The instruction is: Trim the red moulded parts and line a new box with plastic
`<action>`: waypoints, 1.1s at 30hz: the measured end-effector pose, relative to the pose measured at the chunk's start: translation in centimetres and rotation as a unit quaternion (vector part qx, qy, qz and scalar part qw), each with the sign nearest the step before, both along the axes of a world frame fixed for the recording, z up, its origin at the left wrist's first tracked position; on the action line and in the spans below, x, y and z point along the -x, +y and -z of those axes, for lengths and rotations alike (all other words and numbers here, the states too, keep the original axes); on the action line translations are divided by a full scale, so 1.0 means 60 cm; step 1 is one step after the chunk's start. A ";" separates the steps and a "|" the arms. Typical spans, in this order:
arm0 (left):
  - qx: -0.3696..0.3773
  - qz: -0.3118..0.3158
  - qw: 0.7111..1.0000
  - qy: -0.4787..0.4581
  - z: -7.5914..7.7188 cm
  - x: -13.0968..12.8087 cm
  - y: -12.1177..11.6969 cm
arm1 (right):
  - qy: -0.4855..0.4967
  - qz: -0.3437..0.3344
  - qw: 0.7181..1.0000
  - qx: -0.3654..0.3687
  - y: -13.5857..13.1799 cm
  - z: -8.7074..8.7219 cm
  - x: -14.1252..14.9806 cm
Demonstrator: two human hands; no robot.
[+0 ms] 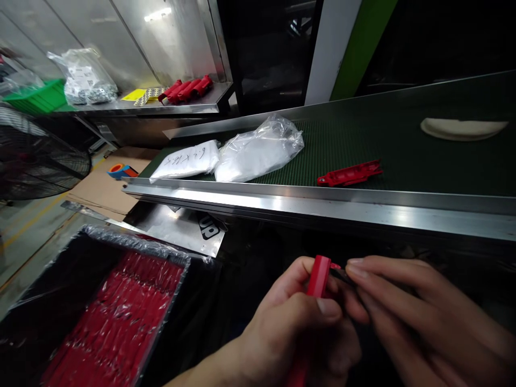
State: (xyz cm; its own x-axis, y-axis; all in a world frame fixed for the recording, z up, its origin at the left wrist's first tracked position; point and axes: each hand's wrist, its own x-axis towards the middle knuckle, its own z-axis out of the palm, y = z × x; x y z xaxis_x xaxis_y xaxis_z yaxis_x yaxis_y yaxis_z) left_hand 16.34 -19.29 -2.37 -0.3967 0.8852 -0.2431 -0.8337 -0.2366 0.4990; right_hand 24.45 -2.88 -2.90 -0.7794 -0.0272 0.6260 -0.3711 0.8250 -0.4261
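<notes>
My left hand (282,325) is wrapped round a long red plastic part (319,275), its thumb pressed along the side and the part's end sticking up above the fingers. At that end my right hand (423,306) is closed in a pinch. Between its fingertips and the red part shows a thin dark piece (341,276), perhaps a blade, too small and blurred to name. A small red bit (334,266) juts out beside it. Another red plastic part (350,173) lies on the green conveyor belt (387,156) beyond my hands.
Plastic bags of white sheets (258,153) rest on the belt, behind its metal rail (322,201). A lined box (185,263) at lower left holds many wrapped red parts. A shelf (189,107) carries red parts. A fan (40,156) stands at far left.
</notes>
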 end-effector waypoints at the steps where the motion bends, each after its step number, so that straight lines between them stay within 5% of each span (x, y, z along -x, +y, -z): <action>1: 0.007 0.001 1.000 0.000 -0.001 0.000 0.000 | 0.002 -0.005 1.000 -0.004 0.001 0.001 0.000; 33: -0.035 -0.029 0.999 -0.030 -0.002 -0.008 0.002 | 0.027 0.009 0.999 -0.028 0.012 0.018 0.000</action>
